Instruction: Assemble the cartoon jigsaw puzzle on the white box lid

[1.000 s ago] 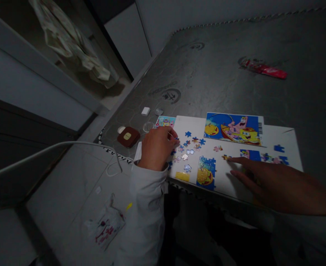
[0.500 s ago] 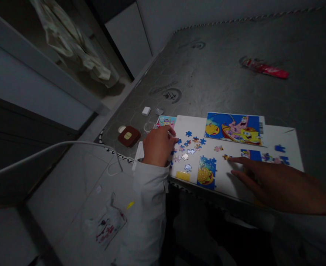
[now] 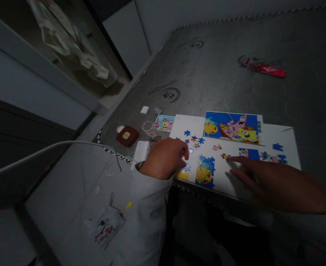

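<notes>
Sorting seems in hand: the left hand (image 3: 166,158) curls narrowly by a pale-blue cardboard jigsaw piece (image 3: 187,167), any grip hidden; the right hand (image 3: 273,181), loosely spread, touches a yellow-brown cardboard piece (image 3: 224,156). Between them lies a joined blue-and-yellow burger section (image 3: 205,171); fitting likely needs a light pinch.

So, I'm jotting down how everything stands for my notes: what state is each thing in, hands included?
Left hand: fingers curled down over the white board; whether it grips anything is hidden.
Right hand: open, index fingertip at a small yellowish piece.
Burger section: joined, jagged along its right edge.
Loose pieces: scattered, unjoined.
Picture card: flat, picture side up.
Brown case: looks closed.
Plastic bag: crumpled.
White cable: curved.
</notes>
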A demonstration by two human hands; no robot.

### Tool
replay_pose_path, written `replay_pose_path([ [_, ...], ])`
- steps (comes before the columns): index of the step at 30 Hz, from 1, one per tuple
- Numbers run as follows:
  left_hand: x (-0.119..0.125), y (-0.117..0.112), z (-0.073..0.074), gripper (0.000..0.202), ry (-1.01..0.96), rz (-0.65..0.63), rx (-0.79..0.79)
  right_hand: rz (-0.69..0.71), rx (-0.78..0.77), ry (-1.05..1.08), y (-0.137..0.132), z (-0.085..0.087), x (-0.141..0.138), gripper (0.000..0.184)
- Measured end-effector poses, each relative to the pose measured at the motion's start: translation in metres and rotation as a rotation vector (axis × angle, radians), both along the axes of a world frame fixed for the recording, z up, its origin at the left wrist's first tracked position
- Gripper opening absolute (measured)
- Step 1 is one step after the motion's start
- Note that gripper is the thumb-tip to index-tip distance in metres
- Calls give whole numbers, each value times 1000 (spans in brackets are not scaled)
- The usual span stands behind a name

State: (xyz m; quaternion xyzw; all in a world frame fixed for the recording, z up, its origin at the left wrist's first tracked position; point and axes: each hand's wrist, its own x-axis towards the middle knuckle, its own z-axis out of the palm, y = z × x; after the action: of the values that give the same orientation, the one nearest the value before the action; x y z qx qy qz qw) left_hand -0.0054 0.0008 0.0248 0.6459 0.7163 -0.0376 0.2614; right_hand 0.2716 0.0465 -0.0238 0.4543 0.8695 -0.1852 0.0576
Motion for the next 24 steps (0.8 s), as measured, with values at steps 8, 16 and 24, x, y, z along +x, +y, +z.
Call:
replay_pose_path([
  [8, -4, 5, -7, 28, -69, -110, -67, -3, -8, -10, -1, -1, 1, 52],
  [16, -1, 8, -5, 20, -60, -86, -93, 17, 13, -88, -8, 9, -13, 47],
  [24, -9, 13, -13, 18, -67, -79, -134, -192, -40, -66, 17, 17, 32, 46],
])
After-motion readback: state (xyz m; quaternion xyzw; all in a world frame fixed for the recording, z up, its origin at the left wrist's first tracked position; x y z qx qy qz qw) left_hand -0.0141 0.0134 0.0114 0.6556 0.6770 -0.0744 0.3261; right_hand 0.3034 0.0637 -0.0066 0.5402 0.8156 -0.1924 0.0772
